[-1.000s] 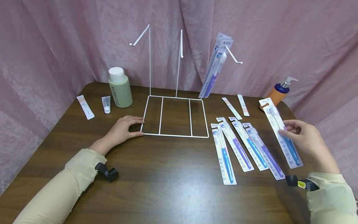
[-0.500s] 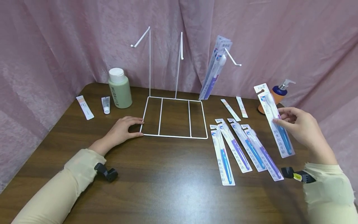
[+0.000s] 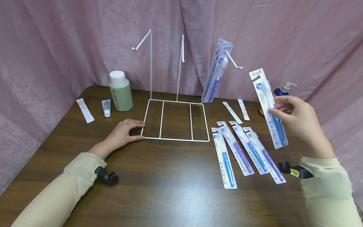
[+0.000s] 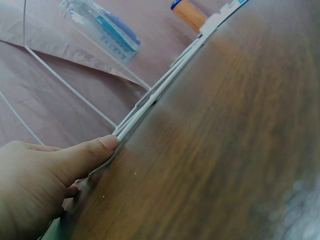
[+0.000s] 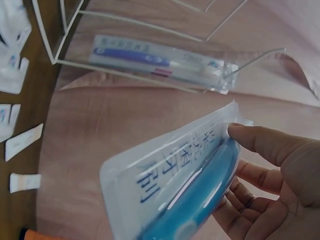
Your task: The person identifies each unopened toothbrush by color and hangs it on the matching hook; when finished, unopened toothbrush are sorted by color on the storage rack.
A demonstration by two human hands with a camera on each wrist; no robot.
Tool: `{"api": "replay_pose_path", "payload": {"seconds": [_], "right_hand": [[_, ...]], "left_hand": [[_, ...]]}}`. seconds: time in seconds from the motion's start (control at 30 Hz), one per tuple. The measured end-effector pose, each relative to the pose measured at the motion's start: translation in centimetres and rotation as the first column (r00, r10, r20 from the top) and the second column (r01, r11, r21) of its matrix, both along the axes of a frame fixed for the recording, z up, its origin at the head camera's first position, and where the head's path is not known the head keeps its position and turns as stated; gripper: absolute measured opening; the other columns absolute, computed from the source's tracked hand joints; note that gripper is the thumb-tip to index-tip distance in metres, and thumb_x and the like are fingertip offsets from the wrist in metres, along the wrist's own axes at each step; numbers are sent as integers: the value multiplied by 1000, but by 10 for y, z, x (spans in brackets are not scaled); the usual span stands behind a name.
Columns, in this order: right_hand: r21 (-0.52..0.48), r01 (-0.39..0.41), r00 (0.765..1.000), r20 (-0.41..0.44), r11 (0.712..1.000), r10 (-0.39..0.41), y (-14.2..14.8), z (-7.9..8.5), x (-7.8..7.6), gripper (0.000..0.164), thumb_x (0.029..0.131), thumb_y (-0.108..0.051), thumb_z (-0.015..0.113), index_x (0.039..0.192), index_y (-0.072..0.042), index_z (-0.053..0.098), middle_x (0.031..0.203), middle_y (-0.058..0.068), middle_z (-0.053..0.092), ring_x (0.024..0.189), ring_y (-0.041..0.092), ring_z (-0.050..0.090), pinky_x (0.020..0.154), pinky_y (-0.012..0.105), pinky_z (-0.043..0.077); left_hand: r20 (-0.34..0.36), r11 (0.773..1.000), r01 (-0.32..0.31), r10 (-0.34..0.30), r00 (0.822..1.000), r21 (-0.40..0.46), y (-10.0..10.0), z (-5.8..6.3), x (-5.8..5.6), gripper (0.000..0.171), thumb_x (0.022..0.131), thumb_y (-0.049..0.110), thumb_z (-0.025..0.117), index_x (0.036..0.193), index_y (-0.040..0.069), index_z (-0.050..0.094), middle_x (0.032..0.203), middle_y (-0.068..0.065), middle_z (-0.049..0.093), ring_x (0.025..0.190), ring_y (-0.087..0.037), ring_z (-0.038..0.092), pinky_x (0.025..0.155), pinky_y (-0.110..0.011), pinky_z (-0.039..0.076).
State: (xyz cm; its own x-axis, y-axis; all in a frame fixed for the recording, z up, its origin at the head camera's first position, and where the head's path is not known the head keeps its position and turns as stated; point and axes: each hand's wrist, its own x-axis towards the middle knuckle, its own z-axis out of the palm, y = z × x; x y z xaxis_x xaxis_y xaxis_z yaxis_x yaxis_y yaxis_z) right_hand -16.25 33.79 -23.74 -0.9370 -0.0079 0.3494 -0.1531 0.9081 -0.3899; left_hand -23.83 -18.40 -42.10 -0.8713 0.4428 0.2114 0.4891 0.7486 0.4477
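A packaged toothbrush (image 3: pixel 270 108) with a blue handle is pinched near its middle by my right hand (image 3: pixel 297 118), lifted off the table and tilted. In the right wrist view the toothbrush pack (image 5: pixel 185 185) sits between thumb and fingers. My left hand (image 3: pixel 119 135) holds the front left corner of a white wire rack (image 3: pixel 175 139), its thumb on the corner and its fingers at the side bar. Several toothbrush packs (image 3: pixel 216 75) hang from the rack's right hook (image 3: pixel 234 60). The middle hook (image 3: pixel 182 49) and left hook (image 3: pixel 141 39) carry nothing.
Several toothbrush packs (image 3: pixel 224 160) lie fanned on the right of the table. Behind them are two slim sachets (image 3: pixel 232 112). An orange pump bottle (image 3: pixel 280 91) is partly hidden by my right hand. At left stand a green bottle (image 3: pixel 121 94), a small tube (image 3: pixel 106 107) and another sachet (image 3: pixel 85 110).
My right hand has raised the blue-handled toothbrush pack off the table and carried it up and leftward, towards the rack. The left hand has stayed at the rack's corner.
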Motion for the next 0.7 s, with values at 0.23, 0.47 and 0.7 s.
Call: {"api": "replay_pose_path", "payload": {"seconds": [0.23, 0.47, 0.7], "right_hand": [[-59, -20, 998, -57, 998, 16, -18, 9, 0, 43, 86, -24, 72, 123, -3, 61, 82, -19, 58, 67, -20, 46, 57, 3, 39], [-163, -52, 991, -129, 985, 31, -37, 13, 1, 41, 85, -22, 74, 120, -4, 63, 78, -31, 50, 67, -16, 51, 62, 0, 42], [-224, -105, 982, -175, 969, 66, -50, 15, 0, 39, 85, -15, 74, 120, -2, 63, 81, -26, 54, 69, -13, 54, 60, 2, 45]], "left_hand": [[-1, 1000, 4, -4, 1000, -1, -1, -1, 0, 52, 79, 33, 78, 123, 8, 65, 136, -12, 58, 128, -35, 47, 108, -60, 30], [-14, 1000, 6, -6, 1000, 4, -1, 0, 1, 51, 79, 32, 78, 122, 7, 65, 135, -12, 59, 127, -35, 48, 107, -59, 30], [-14, 1000, 7, -7, 1000, 4, 0, 1, 1, 51, 79, 32, 78, 122, 7, 65, 135, -13, 59, 127, -35, 48, 108, -59, 31]]}}
